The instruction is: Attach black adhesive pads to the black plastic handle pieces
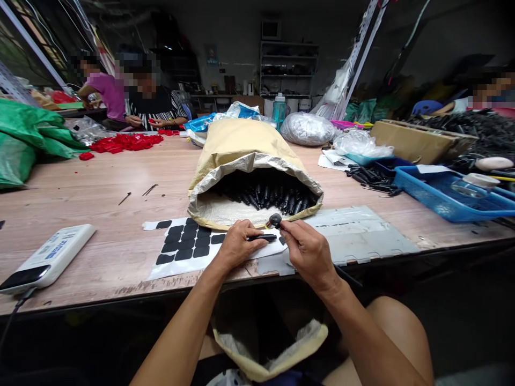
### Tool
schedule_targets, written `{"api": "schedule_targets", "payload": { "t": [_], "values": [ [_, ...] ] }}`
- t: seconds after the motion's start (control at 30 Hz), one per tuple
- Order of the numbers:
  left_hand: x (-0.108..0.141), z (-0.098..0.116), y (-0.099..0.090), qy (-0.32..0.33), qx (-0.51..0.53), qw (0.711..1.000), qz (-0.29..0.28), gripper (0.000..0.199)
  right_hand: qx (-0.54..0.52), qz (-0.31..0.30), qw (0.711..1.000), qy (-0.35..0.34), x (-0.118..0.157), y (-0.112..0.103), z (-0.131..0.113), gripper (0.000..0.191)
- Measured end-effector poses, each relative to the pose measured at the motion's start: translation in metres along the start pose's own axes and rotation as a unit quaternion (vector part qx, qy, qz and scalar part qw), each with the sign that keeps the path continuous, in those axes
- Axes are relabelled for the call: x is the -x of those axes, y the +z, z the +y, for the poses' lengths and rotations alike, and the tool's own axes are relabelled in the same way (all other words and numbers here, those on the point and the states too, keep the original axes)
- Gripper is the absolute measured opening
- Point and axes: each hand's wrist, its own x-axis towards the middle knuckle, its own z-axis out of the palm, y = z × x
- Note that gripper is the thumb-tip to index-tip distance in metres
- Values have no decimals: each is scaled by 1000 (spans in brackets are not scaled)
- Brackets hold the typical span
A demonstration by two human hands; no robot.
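Observation:
My left hand is closed around a slim black cylindrical piece, which points to the right over the sheet. In the fingertips of my right hand is a small dark round piece, its exact kind too small to make out. Both hands are close together at the table's front edge. Just beyond them lies a tan paper sack, its mouth facing me, with many black cylindrical pieces inside. Under my left hand spreads a white sheet with black rounded-square stickers.
A grey flat board lies right of my hands, near a blue tray. On the left are a white power bank and red parts. A second open sack sits at my lap. People sit across the table.

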Motion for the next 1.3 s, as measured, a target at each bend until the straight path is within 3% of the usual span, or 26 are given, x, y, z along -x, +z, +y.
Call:
{"api": "schedule_targets", "payload": {
  "t": [0.17, 0.3, 0.4, 0.63, 0.97, 1.07, 1.13, 1.17, 1.23, 1.3],
  "values": [
    [0, 1, 0, 3, -5, 1000, 2, 21, 20, -42, 999, 13, 5, -1, 6, 27],
    [1, 3, 0, -3, 3, 1000, 9, 20, 6, -9, 999, 34, 4, -4, 15, 28],
    [2, 4, -1, -2, 0, 1000, 10, 21, 23, -1, 999, 40, 2, -9, 28, 27],
    [3, 3, -3, 18, 6, 1000, 4, 14, 118, -56, 991, 11, 8, -11, 61, 21],
    [2, 6, -3, 10, 6, 1000, 2, 13, 138, -57, 989, 25, 13, -8, 63, 21],
    [7, 22, -12, 8, 26, 1000, 5, 12, 144, -58, 987, 30, 13, -9, 62, 19],
    [19, 42, -20, -1, 87, 996, -29, 14, 143, -60, 987, 30, 12, -9, 62, 19],
    [28, 52, -23, -7, 128, 989, -73, 15, 143, -60, 987, 30, 12, -9, 61, 20],
    [48, 66, -21, -20, 192, 958, -212, 19, 145, -63, 987, 32, 12, -10, 60, 20],
    [66, 68, -6, -34, 179, 922, -343, 22, 151, -64, 986, 36, 11, -10, 59, 20]
  ]
}}
